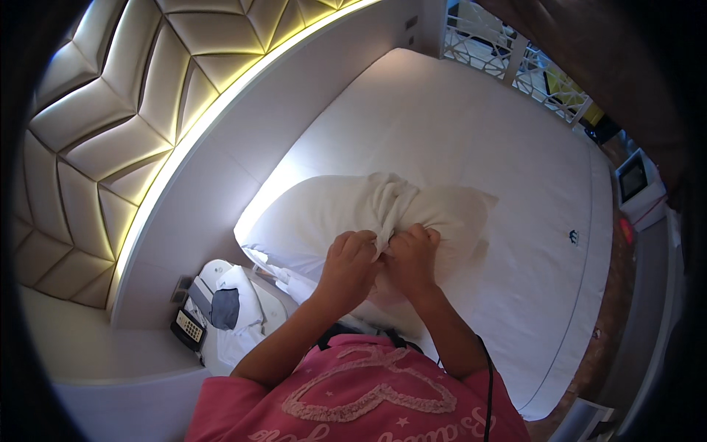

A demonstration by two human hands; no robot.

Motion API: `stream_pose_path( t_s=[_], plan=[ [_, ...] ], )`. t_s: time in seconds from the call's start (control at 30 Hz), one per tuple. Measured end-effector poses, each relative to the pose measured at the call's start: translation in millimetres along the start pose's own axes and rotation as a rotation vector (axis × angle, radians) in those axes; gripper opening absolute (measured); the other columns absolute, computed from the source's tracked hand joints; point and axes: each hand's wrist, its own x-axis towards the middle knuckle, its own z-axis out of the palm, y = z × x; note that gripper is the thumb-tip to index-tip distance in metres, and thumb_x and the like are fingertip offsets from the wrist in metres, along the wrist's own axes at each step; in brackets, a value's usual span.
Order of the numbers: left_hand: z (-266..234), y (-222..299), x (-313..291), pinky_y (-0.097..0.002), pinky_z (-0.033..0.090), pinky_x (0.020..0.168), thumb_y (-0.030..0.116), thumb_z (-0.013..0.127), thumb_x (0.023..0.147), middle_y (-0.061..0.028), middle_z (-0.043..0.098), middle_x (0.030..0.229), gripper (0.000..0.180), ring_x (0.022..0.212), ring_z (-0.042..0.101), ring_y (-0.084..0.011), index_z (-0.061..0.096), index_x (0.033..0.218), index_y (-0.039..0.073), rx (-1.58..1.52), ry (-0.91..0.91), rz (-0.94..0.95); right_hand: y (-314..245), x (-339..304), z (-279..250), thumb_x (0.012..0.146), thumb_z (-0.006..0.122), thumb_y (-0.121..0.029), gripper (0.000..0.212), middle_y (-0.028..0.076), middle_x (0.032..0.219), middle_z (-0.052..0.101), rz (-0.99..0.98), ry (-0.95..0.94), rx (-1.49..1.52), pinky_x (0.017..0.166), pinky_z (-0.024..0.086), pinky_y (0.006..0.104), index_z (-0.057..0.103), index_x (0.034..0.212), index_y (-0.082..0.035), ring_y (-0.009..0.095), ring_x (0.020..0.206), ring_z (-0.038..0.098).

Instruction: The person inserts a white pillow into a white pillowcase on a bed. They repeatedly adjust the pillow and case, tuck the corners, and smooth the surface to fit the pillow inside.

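Observation:
A plump pillow point(458, 214) lies near the left side of the bed, in front of me. White pillowcase cloth point(342, 200) covers its left part and is gathered in folds around its middle; the right part shows beige. My left hand point(349, 267) is closed on the bunched edge of the pillowcase. Close beside it, my right hand point(412, 254) pinches the same gathered edge, its knuckles against the pillow. The fingertips of both hands are partly hidden in the folds.
The pillow rests on a wide bed point(471, 110) with a white cover. Left of it stand a headboard panel point(243, 140) and a bedside table point(276, 313) with a phone point(188, 328), folded white cloths and a grey cloth point(225, 308). A white lattice screen point(549, 88) borders the far end.

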Motion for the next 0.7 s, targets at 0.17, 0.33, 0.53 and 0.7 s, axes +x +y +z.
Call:
stream_pose_path(
  t_s=[0.17, 0.33, 0.53, 0.7],
  plan=[
    [3.6, 10.1, -7.0, -0.0466, 0.046, 0.097, -0.003, 0.067, 0.078, -0.0187, 0.059, 0.128, 0.029, 0.112, 0.055, -0.0403, 0.061, 0.106, 0.001, 0.006, -0.041, -0.076, 4.7, -10.5, 1.8, 0.067, 0.074, -0.026, 0.020, 0.001, 0.067, 0.059, 0.038, -0.045, 0.044, 0.076, 0.039, 0.0425, 0.058, 0.063, -0.016, 0.024, 0.074, 0.059],
    [13.1, -6.5, -16.9, -0.0444, 0.052, 0.093, -0.008, 0.063, 0.081, -0.0196, 0.064, 0.120, 0.026, 0.107, 0.062, -0.0400, 0.063, 0.106, -0.001, -0.122, -0.151, -0.134, -8.3, -10.9, -21.0, 0.072, 0.070, -0.018, 0.015, 0.005, 0.070, 0.062, 0.098, -0.270, -0.031, 0.075, 0.039, 0.0429, 0.057, 0.066, -0.014, 0.026, 0.073, 0.062],
    [32.3, -8.6, -18.4, -0.0378, 0.056, 0.085, 0.001, 0.071, 0.081, -0.0181, 0.069, 0.108, 0.021, 0.100, 0.070, -0.0298, 0.066, 0.102, 0.001, -0.592, -0.128, -0.653, -1.1, -24.5, -31.6, 0.076, 0.065, -0.012, 0.007, 0.006, 0.072, 0.063, 0.072, -0.254, 0.047, 0.076, 0.038, 0.0429, 0.059, 0.075, -0.013, 0.026, 0.074, 0.062],
    [42.8, -17.8, -17.3, -0.0336, 0.055, 0.081, 0.000, 0.074, 0.080, -0.0136, 0.068, 0.103, 0.025, 0.095, 0.069, -0.0222, 0.066, 0.104, -0.001, -0.500, -0.175, -0.513, 10.8, -42.0, -19.2, 0.075, 0.068, -0.014, 0.012, 0.004, 0.067, 0.060, 0.067, -0.153, 0.072, 0.074, 0.038, 0.0423, 0.057, 0.072, -0.014, 0.025, 0.070, 0.061]
  ],
)
